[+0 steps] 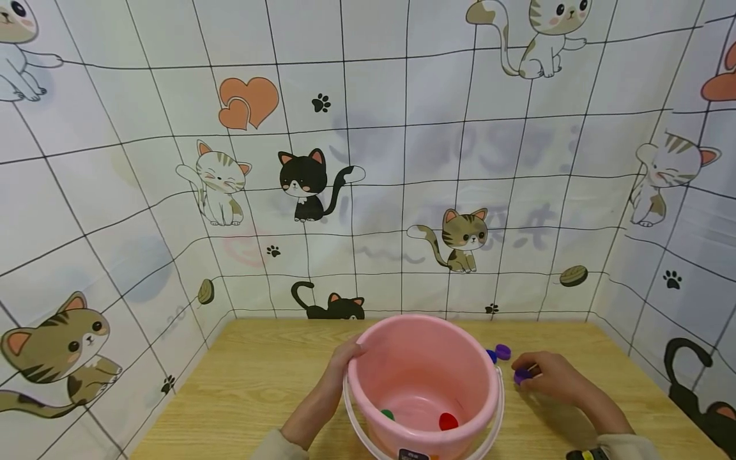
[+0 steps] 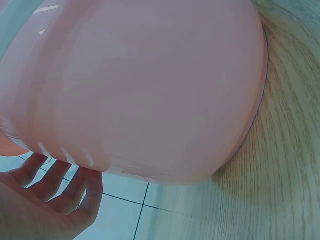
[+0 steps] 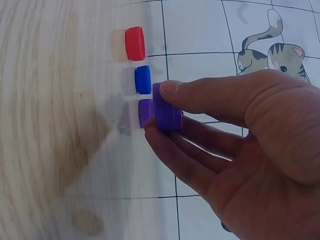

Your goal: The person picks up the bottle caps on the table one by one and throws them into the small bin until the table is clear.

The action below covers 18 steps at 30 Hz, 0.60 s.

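Observation:
A pink bucket [image 1: 422, 377] stands upright on the table with its white handle hanging down at the front. My left hand [image 1: 339, 364] grips its left side near the rim; in the left wrist view, the left fingers [image 2: 75, 192] press against the outer wall. Thumb and fingers of my right hand [image 1: 552, 377] pinch a purple bottle cap [image 3: 167, 107], right of the bucket. Beyond it are another purple cap [image 3: 145, 113], a blue cap [image 3: 143, 80] and a red cap [image 3: 135, 44]. Inside the bucket lie a red cap [image 1: 448, 421] and a partly hidden green piece [image 1: 388, 414].
The wooden table [image 1: 241, 383] meets a wall covering [image 1: 374, 153] with a grid and cartoon cats at the back and sides. The bucket hides part of the tabletop and, in the head view, the red cap behind it.

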Each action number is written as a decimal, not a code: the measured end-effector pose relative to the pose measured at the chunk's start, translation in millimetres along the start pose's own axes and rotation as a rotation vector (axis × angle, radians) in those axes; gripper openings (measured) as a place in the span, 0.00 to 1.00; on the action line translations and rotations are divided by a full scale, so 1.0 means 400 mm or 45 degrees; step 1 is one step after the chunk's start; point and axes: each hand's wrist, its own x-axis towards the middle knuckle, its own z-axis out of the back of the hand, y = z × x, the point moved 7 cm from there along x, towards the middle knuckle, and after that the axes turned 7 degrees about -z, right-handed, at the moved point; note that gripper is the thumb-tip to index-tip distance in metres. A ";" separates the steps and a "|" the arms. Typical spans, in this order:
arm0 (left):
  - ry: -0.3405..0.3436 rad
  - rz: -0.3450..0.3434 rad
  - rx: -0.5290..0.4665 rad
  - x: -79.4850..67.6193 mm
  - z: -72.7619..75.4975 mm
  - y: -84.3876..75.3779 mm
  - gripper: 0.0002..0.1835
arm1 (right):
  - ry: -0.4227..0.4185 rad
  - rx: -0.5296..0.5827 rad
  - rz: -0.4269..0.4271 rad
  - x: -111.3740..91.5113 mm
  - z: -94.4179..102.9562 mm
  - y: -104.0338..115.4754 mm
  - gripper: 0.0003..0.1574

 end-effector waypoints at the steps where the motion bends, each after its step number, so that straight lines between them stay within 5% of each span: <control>1: -0.003 -0.002 0.000 0.000 -0.001 0.000 0.31 | 0.000 -0.002 0.015 -0.001 0.001 0.003 0.19; 18: -0.013 0.024 -0.005 -0.002 0.000 0.004 0.31 | -0.021 -0.008 0.090 -0.016 0.023 0.052 0.18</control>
